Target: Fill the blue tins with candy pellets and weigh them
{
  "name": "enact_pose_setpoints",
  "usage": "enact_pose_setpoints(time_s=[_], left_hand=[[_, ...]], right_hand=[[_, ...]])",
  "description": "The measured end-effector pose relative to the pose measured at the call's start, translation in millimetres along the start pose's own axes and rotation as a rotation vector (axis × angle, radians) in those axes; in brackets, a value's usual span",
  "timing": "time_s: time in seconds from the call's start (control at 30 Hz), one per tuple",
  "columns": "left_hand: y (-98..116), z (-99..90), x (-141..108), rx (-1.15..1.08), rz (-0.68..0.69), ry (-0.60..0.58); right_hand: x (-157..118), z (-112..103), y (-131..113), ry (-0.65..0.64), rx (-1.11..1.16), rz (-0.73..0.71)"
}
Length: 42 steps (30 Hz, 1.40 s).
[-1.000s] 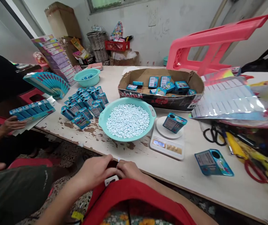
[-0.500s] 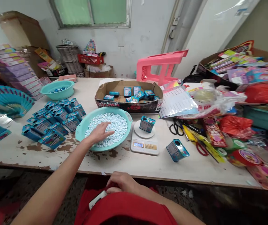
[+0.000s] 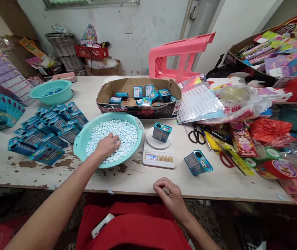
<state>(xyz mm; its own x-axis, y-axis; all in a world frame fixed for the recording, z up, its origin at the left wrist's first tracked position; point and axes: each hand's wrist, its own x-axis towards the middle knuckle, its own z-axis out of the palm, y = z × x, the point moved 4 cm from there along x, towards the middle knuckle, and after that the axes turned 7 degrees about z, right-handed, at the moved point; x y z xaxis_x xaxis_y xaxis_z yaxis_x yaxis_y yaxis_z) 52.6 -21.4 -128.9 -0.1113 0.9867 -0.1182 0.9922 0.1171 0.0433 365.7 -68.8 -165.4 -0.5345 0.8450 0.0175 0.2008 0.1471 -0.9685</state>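
My left hand (image 3: 108, 146) rests in the small pale pieces (image 3: 127, 133) filling a turquoise basin (image 3: 79, 140); its fingers are curled into them, and what they hold is hidden. Over the table's front edge, my right hand (image 3: 168, 192) has its fingers bent together with nothing visible in them. A blue tin (image 3: 161, 132) stands on the round plate of a white scale (image 3: 159, 160) with a lit display. Right of the scale, another blue tin (image 3: 198, 162) with a dark round hole sits on the table.
Many blue tins (image 3: 49, 130) are grouped at the left. Behind the basin, a cardboard box (image 3: 138, 111) holds several more. Black scissors (image 3: 196, 134), tape rolls and packaging crowd the right. A pink plastic stool (image 3: 181, 52) lies behind.
My left hand has lowered into the pale pieces and curled its fingers. My right hand has moved from my lap rightward and up to the table's edge. The view has shifted.
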Motion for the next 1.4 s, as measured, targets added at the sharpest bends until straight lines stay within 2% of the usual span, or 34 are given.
enact_pose_setpoints(time_s=[0.13,0.27,0.6,0.83,0.97,1.1,1.17,1.27,1.33,1.4], left_hand=[[0.3,0.1,-0.9,0.075,-0.044,-0.029],[-0.3,-2.2,-0.7,0.059,-0.059,-0.062],[-0.6,-5.8,-1.1,0.018,-0.05,-0.053],[-0.9,-5.6,-1.6,0.018,-0.033,-0.051],[1.1,-6.0,-3.1,0.042,-0.012,-0.051],[3.8,-5.0,-4.7,0.052,0.0,-0.039],[5.0,-6.5,-5.5,0.059,0.01,-0.003],[3.5,-14.5,-6.2,0.094,0.013,0.142],[-1.5,-19.6,-6.0,0.072,0.015,0.237],[-13.1,-20.4,-4.9,-0.048,-0.04,0.283]], right_hand=[[7.2,-20.7,7.1,0.134,-0.013,-0.011],[13.5,-35.1,17.0,0.251,-0.044,0.02],[28.1,-32.3,21.8,0.331,-0.114,0.036],[42.2,-42.0,21.9,0.427,-0.179,0.008],[59.7,-48.2,21.9,0.53,-0.129,0.037],[88.4,-55.7,18.0,0.651,-0.056,0.045],[106.9,-59.7,14.6,0.684,-0.049,0.038],[136.6,-64.8,10.2,0.686,-0.058,0.022],[154.4,-66.6,9.2,0.641,-0.05,0.025],[166.9,-66.5,9.2,0.56,0.004,0.049]])
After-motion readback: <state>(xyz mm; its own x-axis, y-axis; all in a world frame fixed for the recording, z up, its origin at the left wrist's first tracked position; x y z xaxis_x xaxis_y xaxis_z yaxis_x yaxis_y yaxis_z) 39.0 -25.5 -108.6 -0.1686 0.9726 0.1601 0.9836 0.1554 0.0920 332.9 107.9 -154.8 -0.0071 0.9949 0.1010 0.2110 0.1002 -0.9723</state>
